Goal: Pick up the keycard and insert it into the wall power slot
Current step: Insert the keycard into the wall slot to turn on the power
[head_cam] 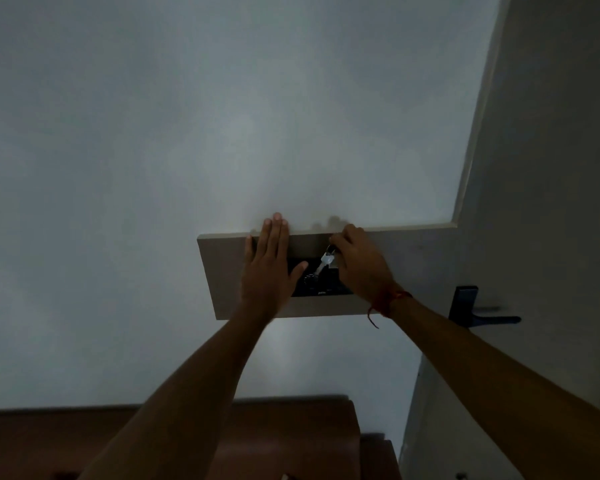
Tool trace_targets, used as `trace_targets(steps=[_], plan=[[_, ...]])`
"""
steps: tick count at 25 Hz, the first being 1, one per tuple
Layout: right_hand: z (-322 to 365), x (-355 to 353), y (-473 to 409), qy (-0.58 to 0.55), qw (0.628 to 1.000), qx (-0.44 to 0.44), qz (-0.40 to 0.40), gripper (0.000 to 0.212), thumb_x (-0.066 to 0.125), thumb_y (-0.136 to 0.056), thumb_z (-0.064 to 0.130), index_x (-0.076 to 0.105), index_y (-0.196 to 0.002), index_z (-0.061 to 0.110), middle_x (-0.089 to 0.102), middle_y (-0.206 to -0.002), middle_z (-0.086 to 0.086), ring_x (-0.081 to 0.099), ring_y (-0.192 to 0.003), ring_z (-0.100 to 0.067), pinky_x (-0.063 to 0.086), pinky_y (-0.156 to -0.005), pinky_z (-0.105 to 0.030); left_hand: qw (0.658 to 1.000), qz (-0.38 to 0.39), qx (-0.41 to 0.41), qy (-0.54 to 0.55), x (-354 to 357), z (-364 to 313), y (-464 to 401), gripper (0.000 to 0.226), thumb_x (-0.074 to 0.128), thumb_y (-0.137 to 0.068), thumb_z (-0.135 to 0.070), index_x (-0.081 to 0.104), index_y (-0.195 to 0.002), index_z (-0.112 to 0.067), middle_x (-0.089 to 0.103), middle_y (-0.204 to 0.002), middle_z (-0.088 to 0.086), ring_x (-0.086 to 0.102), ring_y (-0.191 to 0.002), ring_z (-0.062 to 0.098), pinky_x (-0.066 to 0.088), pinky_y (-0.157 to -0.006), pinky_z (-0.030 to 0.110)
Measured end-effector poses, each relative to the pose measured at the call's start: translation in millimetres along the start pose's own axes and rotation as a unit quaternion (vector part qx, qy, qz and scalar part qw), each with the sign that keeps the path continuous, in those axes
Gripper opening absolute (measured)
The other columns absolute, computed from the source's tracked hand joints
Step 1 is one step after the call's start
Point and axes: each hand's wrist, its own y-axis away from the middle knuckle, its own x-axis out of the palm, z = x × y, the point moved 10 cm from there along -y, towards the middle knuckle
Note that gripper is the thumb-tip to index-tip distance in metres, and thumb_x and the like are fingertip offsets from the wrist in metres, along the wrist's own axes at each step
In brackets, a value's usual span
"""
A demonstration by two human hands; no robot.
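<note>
Overhead, my view tilts up a dim white wall (153,150) toward a pale board (413,258) mounted on it, and both of my arms reach up to that board. My left hand (269,268) lies flat against the board's left part, fingers (276,230) straight and together with their tips over the top edge, thumb spread out to the right across the dark panel (321,284) set into the board. It holds nothing.

My right hand (355,261) is curled at the upper right of that panel, fingers pinched tight near the top edge of the board. From the pinch hangs a small ring with a pale tag and key (327,259), the metal shaft slanting down-left toward a round dark fitting (310,280) on the panel. I take this pale piece for the keycard fob; it sits just above the panel, touching or nearly touching it, and I cannot tell whether any part has entered a slot. The light is too poor to make out the slot itself.

A red thread (387,304) wraps my right wrist, one end dangling. To the right, a dark door handle (478,311) sits on a grey door (551,168). Below, brown wooden furniture (291,441) fills the bottom of the view.
</note>
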Motion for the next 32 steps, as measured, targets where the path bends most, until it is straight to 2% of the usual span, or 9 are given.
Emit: trace_targets(steps=[3,5,8,10,16,19,24,29,32], plan=[[15,10,11,0.099,0.991,-0.070,0.052,0.047,0.071,-0.074,0.022,0.059,-0.120,0.019,0.054,-0.123,-0.014,0.052,-0.107,-0.030,0.055,-0.082,-0.041,1.000,-0.002,-0.001,0.003,1,1,1,0.090,0.042,-0.099,-0.062,0.008,-0.164,-0.010,0.001,-0.174,0.008,0.001,-0.161,0.025,0.013,-0.129,0.055],[24,14,13,0.125,0.984,-0.105,0.066,0.038,0.073,-0.075,0.026,0.066,-0.112,0.020,0.055,-0.127,-0.014,0.051,-0.114,-0.031,0.052,-0.092,-0.042,1.000,0.000,-0.002,0.004,1,0,0,0.089,0.042,-0.099,-0.062,0.008,-0.164,-0.010,0.002,-0.174,0.009,0.001,-0.161,0.025,0.013,-0.129,0.056],[31,8,1,0.122,0.984,-0.115,0.061,0.017,0.074,-0.076,0.019,0.067,-0.090,0.017,0.059,-0.116,-0.011,0.053,-0.103,-0.029,0.050,-0.076,-0.034,1.000,0.010,0.000,0.004,1,1,-1,0.089,0.039,-0.099,-0.063,0.005,-0.164,-0.011,-0.002,-0.174,0.008,-0.002,-0.161,0.024,0.011,-0.130,0.055],[32,1,-3,0.075,0.989,-0.117,0.055,0.007,0.068,-0.078,0.011,0.064,-0.082,0.016,0.058,-0.109,-0.008,0.050,-0.095,-0.025,0.039,-0.067,-0.027,1.000,0.013,0.002,0.006,2,1,-1,0.089,0.038,-0.100,-0.062,0.004,-0.164,-0.012,-0.003,-0.174,0.008,-0.003,-0.161,0.024,0.010,-0.130,0.054],[13,-13,8,-0.057,0.994,-0.081,0.051,0.012,0.059,-0.092,0.020,0.060,-0.087,0.010,0.056,-0.112,-0.006,0.051,-0.094,-0.021,0.049,-0.082,-0.034,1.000,0.005,-0.002,0.006,2,1,-1,0.087,0.040,-0.100,-0.060,0.005,-0.164,-0.012,-0.001,-0.174,0.007,-0.001,-0.161,0.023,0.010,-0.130,0.053],[16,-12,8,-0.055,0.994,-0.079,0.052,0.005,0.061,-0.088,0.007,0.059,-0.092,0.006,0.058,-0.107,-0.010,0.052,-0.093,-0.025,0.051,-0.081,-0.042,1.000,0.002,0.001,0.010,3,2,-1,0.087,0.041,-0.100,-0.059,0.005,-0.164,-0.012,-0.002,-0.174,0.007,-0.002,-0.161,0.023,0.009,-0.131,0.054],[-2,-16,3,-0.096,0.995,-0.003,0.023,0.021,0.055,-0.093,-0.001,0.063,-0.112,0.001,0.061,-0.110,-0.013,0.057,-0.095,-0.025,0.051,-0.084,-0.034,1.000,0.001,0.000,0.007,3,2,-2,0.087,0.040,-0.100,-0.060,0.005,-0.164,-0.012,-0.001,-0.174,0.007,-0.001,-0.161,0.024,0.012,-0.130,0.054],[-8,-14,-9,-0.087,0.995,0.031,0.039,0.014,0.056,-0.094,0.000,0.066,-0.085,-0.003,0.060,-0.087,-0.017,0.052,-0.079,-0.024,0.045,-0.068,-0.037,1.000,0.006,0.001,0.005,4,2,-2,0.088,0.041,-0.100,-0.060,0.005,-0.164,-0.011,-0.001,-0.174,0.008,-0.001,-0.161,0.024,0.011,-0.130,0.055],[-9,-7,-16,-0.076,0.995,0.032,0.058,0.014,0.056,-0.091,-0.005,0.062,-0.080,-0.001,0.057,-0.087,-0.017,0.053,-0.082,-0.029,0.038,-0.067,-0.034,1.000,0.002,0.002,0.005,4,2,-2,0.087,0.041,-0.100,-0.059,0.006,-0.164,-0.011,0.000,-0.174,0.008,-0.001,-0.161,0.024,0.009,-0.130,0.054]])
